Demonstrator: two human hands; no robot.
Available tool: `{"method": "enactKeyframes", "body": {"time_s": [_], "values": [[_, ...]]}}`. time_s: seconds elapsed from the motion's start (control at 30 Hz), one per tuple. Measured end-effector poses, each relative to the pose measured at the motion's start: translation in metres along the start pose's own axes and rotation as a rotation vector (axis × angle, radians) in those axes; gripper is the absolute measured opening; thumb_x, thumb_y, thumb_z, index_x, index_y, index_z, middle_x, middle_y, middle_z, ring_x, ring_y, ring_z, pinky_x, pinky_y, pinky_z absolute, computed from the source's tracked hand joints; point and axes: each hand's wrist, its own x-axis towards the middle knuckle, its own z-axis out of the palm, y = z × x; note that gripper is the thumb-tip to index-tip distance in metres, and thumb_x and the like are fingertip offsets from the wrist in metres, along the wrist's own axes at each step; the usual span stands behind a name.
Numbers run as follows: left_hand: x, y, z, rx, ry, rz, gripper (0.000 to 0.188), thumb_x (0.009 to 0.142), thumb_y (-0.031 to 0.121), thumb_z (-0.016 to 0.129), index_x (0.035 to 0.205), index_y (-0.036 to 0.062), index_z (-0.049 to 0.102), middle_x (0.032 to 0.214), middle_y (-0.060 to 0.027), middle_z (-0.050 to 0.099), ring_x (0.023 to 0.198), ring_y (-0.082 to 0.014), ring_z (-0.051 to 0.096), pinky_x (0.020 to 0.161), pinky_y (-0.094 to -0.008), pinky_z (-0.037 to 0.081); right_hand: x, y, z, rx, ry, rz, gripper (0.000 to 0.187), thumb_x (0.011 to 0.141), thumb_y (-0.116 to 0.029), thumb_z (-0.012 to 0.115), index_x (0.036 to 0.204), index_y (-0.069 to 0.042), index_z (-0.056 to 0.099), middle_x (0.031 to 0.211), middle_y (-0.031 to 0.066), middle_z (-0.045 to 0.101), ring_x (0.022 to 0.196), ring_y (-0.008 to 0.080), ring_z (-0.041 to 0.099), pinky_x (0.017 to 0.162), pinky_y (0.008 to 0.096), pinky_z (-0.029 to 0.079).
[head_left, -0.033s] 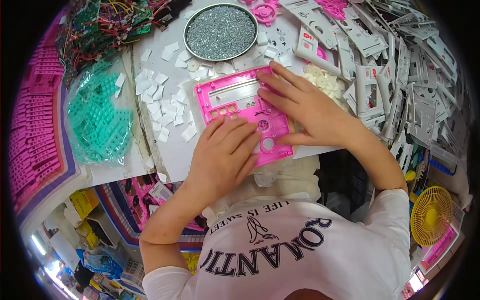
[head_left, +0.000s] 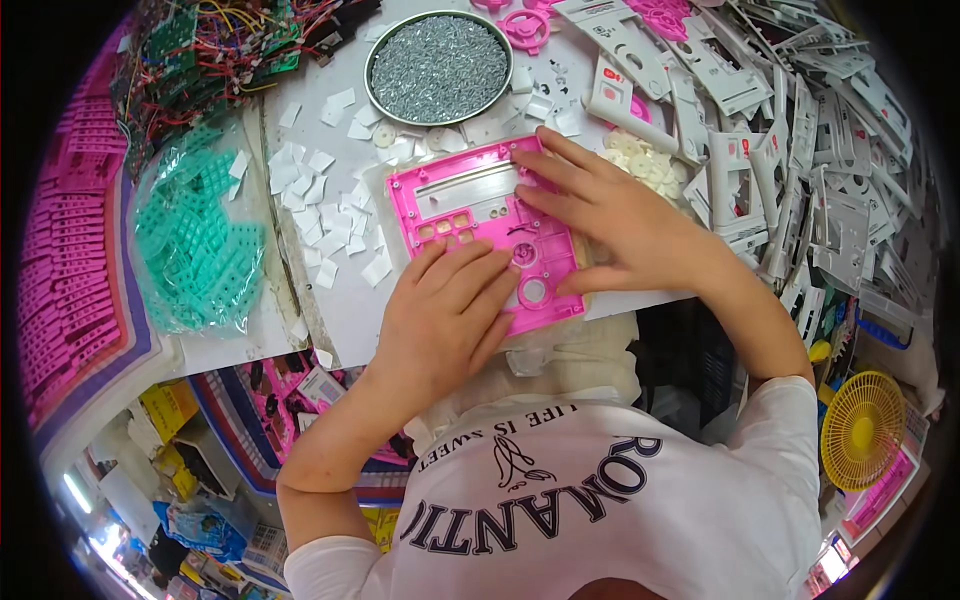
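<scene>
A pink plastic housing panel (head_left: 490,226) lies tilted slightly on the table in front of me, its ribbed inner side up. It has a long window with a silvery strip showing in it, small square openings and round holes. My left hand (head_left: 440,305) rests on its lower left part, fingers extended and close together. Over the right edge lies my right hand (head_left: 635,230), with fingers spread across the upper right and the thumb near the lower right corner. Neither hand visibly wraps round anything; the fingers hide parts of the panel.
Beyond the panel stands a round tin of small metal screws (head_left: 438,68). White square pieces (head_left: 330,220) are scattered to its left, near a bag of turquoise keypads (head_left: 200,235). Wired circuit boards (head_left: 210,50) fill the far left; white housings (head_left: 750,180) pile up at right.
</scene>
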Motion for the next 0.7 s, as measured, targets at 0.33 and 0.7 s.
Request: {"method": "enactKeyframes", "body": {"time_s": [0.33, 0.7], "values": [[-0.003, -0.001, 0.005, -0.034, 0.024, -0.006, 0.042, 0.080, 0.012, 0.076, 0.122, 0.0095, 0.068, 0.130, -0.0100, 0.064, 0.125, -0.0323, 0.058, 0.109, -0.0526, 0.040, 0.024, 0.051, -0.045, -0.302, 0.201, 0.238, 0.010, 0.082, -0.013, 0.067, 0.090, -0.008, 0.072, 0.090, 0.0094, 0.071, 0.087, 0.0319, 0.066, 0.078, 0.0446, 0.053], [-0.001, -0.003, 0.005, -0.048, 0.065, 0.001, 0.038, 0.078, 0.011, 0.076, 0.116, 0.0096, 0.070, 0.127, -0.0107, 0.064, 0.122, -0.0337, 0.059, 0.105, -0.0519, 0.043, 0.011, 0.023, -0.016, -0.462, -0.057, 0.551, 0.021, 0.079, -0.022, 0.077, 0.094, -0.008, 0.071, 0.090, 0.0076, 0.066, 0.082, 0.0313, 0.068, 0.070, 0.0429, 0.055]]}}
